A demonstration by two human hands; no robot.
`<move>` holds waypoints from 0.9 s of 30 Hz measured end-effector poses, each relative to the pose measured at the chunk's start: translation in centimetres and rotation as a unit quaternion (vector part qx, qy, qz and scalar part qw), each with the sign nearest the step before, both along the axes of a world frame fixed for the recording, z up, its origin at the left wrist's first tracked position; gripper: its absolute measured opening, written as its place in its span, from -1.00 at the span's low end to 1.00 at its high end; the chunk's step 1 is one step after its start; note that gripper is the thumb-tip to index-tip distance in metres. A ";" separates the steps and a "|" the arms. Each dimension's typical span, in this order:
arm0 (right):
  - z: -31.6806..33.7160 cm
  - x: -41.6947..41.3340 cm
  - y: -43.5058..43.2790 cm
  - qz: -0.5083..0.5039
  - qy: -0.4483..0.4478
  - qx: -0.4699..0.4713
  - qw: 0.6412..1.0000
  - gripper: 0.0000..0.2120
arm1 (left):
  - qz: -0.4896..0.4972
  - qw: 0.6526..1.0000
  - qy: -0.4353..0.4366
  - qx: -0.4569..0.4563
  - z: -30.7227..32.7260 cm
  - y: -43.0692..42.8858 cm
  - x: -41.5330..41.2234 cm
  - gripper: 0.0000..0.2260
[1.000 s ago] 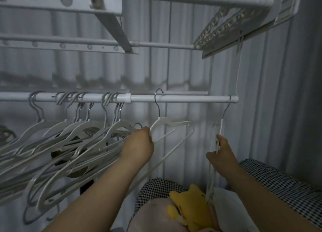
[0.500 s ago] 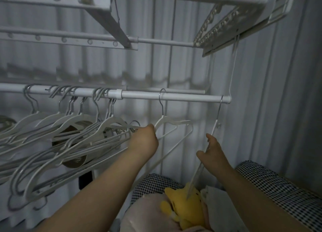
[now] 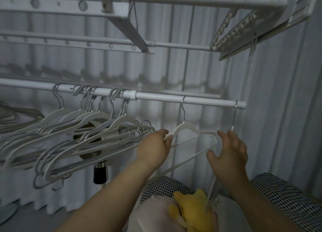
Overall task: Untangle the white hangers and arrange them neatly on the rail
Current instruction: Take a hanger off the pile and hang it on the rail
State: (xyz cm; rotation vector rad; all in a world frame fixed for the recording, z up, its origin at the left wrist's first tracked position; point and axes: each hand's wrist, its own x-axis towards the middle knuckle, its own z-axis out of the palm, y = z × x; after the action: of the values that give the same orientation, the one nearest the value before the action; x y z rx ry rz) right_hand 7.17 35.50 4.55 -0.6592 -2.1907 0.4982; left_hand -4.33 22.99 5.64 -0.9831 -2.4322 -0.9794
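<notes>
Right hand (image 3: 228, 153) off end hanger (image 3: 234, 116), beside middle hanger (image 3: 190, 128).

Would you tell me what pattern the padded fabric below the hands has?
The padded fabric shows a fine black-and-white check, head view.

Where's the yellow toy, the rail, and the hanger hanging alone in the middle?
yellow toy (image 3: 191, 208): head view, its body.
rail (image 3: 160, 97): head view, bare stretch right of the joint.
middle hanger (image 3: 185, 124): head view, top of its shoulder.
</notes>
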 end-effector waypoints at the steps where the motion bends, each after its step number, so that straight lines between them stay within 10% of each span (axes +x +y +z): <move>1: 0.3 -0.2 -0.7 0.015 0.010 0.021 1.000 -0.40 | 0.009 0.999 0.032 0.039 -0.1 -1.1 -0.1 -0.72; 6: 1.3 -2.3 -4.2 0.107 -0.022 0.109 0.988 -0.33 | 0.144 0.969 0.179 0.088 -0.7 -7.5 -1.7 -0.59; 12: 2.0 -5.9 -7.2 0.127 -0.065 0.169 0.975 -0.57 | 0.246 0.965 0.095 -0.007 -1.8 -13.7 -3.7 -0.48; 27: 0.3 -10.4 -12.6 0.104 -0.252 0.230 0.934 -0.71 | 0.176 0.956 0.209 -0.111 -3.0 -20.4 -7.2 -0.74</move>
State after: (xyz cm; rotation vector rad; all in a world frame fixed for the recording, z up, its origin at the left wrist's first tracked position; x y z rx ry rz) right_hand -3.25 22.93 4.84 -0.3164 -2.7476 -0.1113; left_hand -11.53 2.56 2.61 -0.6978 -2.2684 -0.3410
